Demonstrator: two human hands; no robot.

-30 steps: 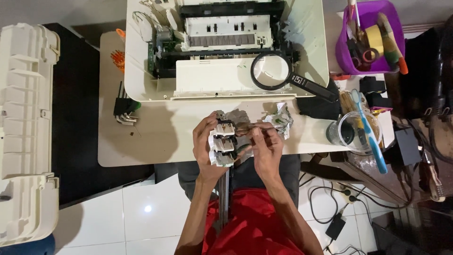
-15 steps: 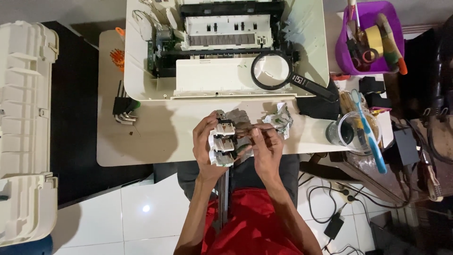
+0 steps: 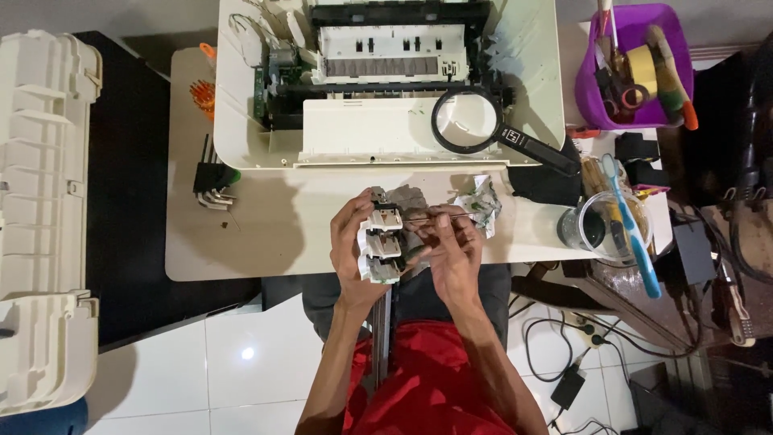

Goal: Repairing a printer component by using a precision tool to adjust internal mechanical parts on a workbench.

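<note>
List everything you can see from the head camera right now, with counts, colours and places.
Printer part: 1, white and grey, held over the table's near edge.
Thin metal tool: 1, silver, tip at the printer part.
Opened printer: 1, cream and black, far side of the table.
Magnifying glass: 1, black, lying on the printer.
Hex keys: 1 set, dark, table's left.
Crumpled wrapper: 1, white and green, beside the hands.
Clear jar: 1, right, blue toothbrush across it.
Purple bin: 1, far right, holding tools.
Cream cover: 1, on the floor, left.
Table: 1, beige.
Left hand: grips the printer part.
Right hand: holds the thin metal tool.
</note>
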